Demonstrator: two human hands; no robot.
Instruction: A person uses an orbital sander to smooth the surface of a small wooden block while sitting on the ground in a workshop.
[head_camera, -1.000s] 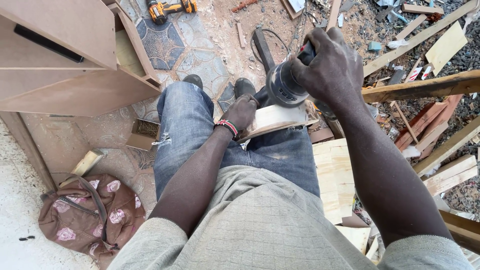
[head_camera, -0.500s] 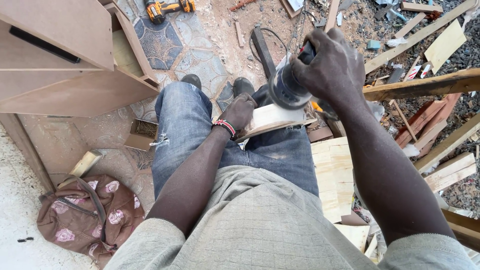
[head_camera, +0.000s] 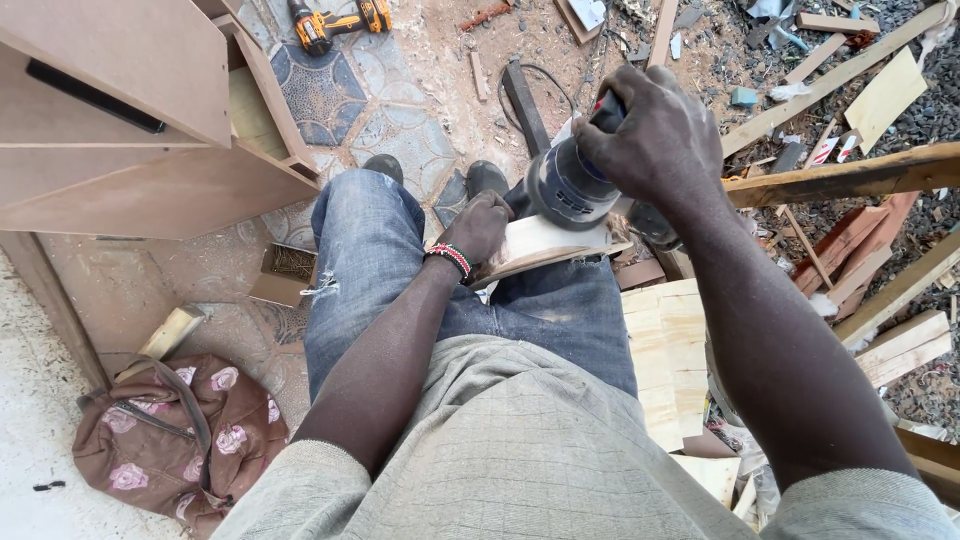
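Two hands on the job, both busy. Right hand (head_camera: 655, 135) wraps the top of a round grey sander (head_camera: 568, 185), fingers curled tight over its cap, knuckles up; fingertips hidden on the far side. Sander sits flat on a pale wood piece (head_camera: 545, 245), just below those fingers, touching it. Left hand (head_camera: 480, 225) clamps the near end of the wood, fingers pressed together and folded over the edge, thumb side hidden. Beaded wristband (head_camera: 452, 257) sits right behind that hand. Wood rests across the right thigh, on blue jeans (head_camera: 375, 250), tilted slightly, its far end under the sander.

Beyond the left fingers: two dark shoes (head_camera: 437, 170) on patterned floor tile (head_camera: 345, 85). Further out, a yellow-black drill (head_camera: 335, 18) lies on the tile, well apart from both hands. Left of the left hand, past the knee, a small open box (head_camera: 280, 272) of screws on the floor, and a brown cabinet (head_camera: 130, 120) with a black handle. Near the left elbow, a brown flowered bag (head_camera: 170, 440) on the ground.

Right of the right fingers, a dark plank (head_camera: 850, 175) runs out sideways; scrap sticks and offcuts (head_camera: 880, 290) are scattered around it over gravel. Below the right forearm, a pale slatted panel (head_camera: 665, 350) sits beside the thigh. Black cable (head_camera: 540, 75) loops on the ground past the sander.
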